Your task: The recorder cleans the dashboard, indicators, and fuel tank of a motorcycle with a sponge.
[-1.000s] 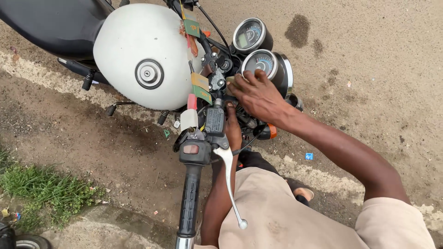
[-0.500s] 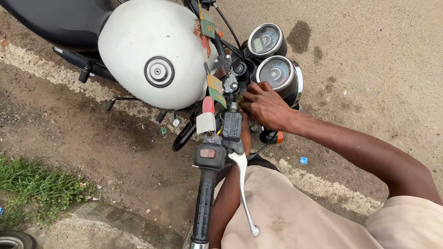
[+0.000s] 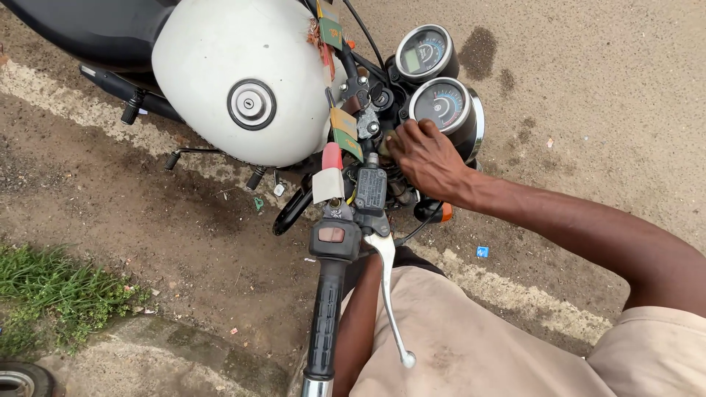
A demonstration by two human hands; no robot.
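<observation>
Nearest the camera, the black handlebar grip (image 3: 324, 316) and silver brake lever (image 3: 390, 294) run up to the handlebar clamp (image 3: 370, 125), the landmark here. The left arm (image 3: 358, 323) reaches under the bar toward the clamp; its hand is hidden, so its grip cannot be told. The right hand (image 3: 425, 156), fingers curled, presses on fittings just right of the clamp, below the round gauge (image 3: 443, 106). Beyond sits the white fuel tank (image 3: 243, 73). The work looks midway, with nothing visibly removed.

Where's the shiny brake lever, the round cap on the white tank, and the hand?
brake lever (image 3: 390, 301), head view, middle of the silver blade.
tank cap (image 3: 251, 104), head view, cap centre.
right hand (image 3: 426, 156), head view, back of hand.
</observation>
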